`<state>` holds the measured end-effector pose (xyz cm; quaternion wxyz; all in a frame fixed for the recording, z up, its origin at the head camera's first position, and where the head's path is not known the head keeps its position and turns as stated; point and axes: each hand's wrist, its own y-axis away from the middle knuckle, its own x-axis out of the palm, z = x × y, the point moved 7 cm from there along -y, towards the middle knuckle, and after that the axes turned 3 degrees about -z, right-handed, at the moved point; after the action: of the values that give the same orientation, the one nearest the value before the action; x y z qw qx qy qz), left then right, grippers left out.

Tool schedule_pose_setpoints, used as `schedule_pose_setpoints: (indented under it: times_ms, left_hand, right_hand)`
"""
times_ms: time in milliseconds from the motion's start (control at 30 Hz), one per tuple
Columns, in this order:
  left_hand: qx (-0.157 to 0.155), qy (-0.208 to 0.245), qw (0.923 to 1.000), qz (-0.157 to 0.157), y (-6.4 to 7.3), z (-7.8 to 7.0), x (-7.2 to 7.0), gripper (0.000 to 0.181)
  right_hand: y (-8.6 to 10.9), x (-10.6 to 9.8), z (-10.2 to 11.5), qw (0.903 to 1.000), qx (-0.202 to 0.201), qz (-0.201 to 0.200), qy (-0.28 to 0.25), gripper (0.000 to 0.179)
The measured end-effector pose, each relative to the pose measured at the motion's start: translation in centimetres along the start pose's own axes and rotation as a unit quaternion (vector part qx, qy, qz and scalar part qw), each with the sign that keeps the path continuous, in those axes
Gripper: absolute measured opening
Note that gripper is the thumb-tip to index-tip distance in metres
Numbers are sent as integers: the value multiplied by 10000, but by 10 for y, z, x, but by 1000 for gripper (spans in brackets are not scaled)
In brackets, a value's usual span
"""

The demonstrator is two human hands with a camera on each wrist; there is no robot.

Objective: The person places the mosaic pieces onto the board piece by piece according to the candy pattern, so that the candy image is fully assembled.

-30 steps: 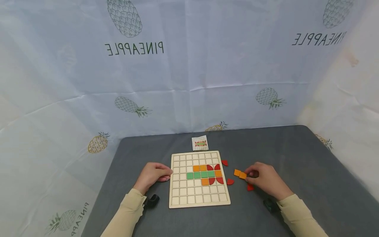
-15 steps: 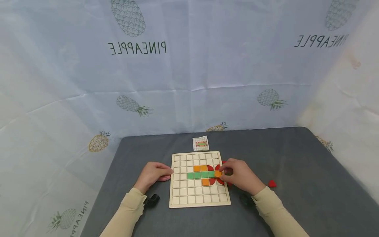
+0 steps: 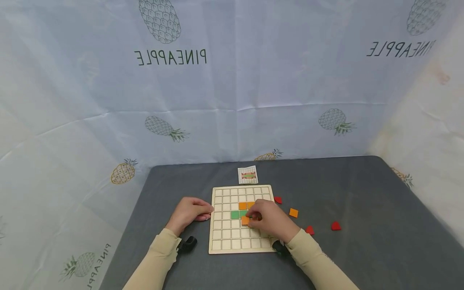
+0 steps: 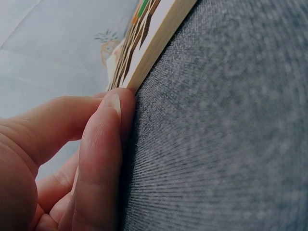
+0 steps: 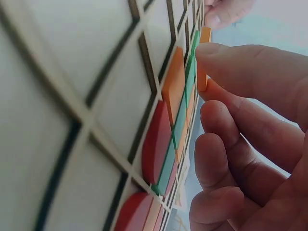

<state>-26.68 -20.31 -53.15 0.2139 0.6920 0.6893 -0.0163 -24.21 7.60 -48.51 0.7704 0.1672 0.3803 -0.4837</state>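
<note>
My left hand (image 3: 190,213) rests at the left edge of a wooden grid board (image 3: 221,244); in the left wrist view its thumb and forefinger pinch the board's edge. Over the middle of the board, my right hand (image 3: 271,218) pinches an orange square tile (image 3: 245,220) between thumb and forefinger. The right wrist view shows this tile standing slightly above the grid. Green square tiles (image 3: 235,214) form a row on the board, with orange tiles (image 3: 242,206) behind them. Red rounded pieces (image 5: 157,144) sit beside the row. The hand hides much of this pattern in the head view.
A small pattern card (image 3: 248,175) lies behind the board. On the grey table, right of the board, are a loose orange tile (image 3: 293,212) and red pieces (image 3: 336,226). A pineapple-print cloth (image 3: 232,80) hangs around the table.
My right hand has picked up one of two loose orange tiles from the table and moved left with it across the board. The left hand has stayed at the board's edge.
</note>
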Motion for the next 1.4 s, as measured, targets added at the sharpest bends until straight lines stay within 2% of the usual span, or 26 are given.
schedule_pose_setpoints:
  times_ms: [267, 600, 800, 933, 1067, 1267, 1400]
  left_hand:
    - [-20, -55, 10000, 17, 0, 0, 1, 22]
    - [-14, -29, 10000, 48, -1, -1, 4, 22]
    - [40, -101, 9999, 16, -1, -4, 4, 22]
    - [-14, -99, 9999, -17, -2, -3, 3, 21]
    - [-47, -82, 9999, -62, -1, -1, 2, 21]
    - [-53, -76, 9999, -64, -1, 1, 1, 23]
    - [-56, -98, 9999, -82, -1, 3, 1, 25]
  right_hand:
    - [1, 4, 5, 9993, -274, -105, 214, 13]
    - [3, 10, 5, 9991, -220, -61, 367, 10]
    - [3, 3, 8, 9990, -242, -139, 342, 8]
    - [6, -10, 5, 9992, -165, -224, 276, 10]
    - [18, -31, -6, 9985, -73, -345, 419, 12]
    - [49, -71, -47, 9953, 570, -496, 601, 14]
    - [75, -100, -74, 9932, 725, -536, 736, 16]
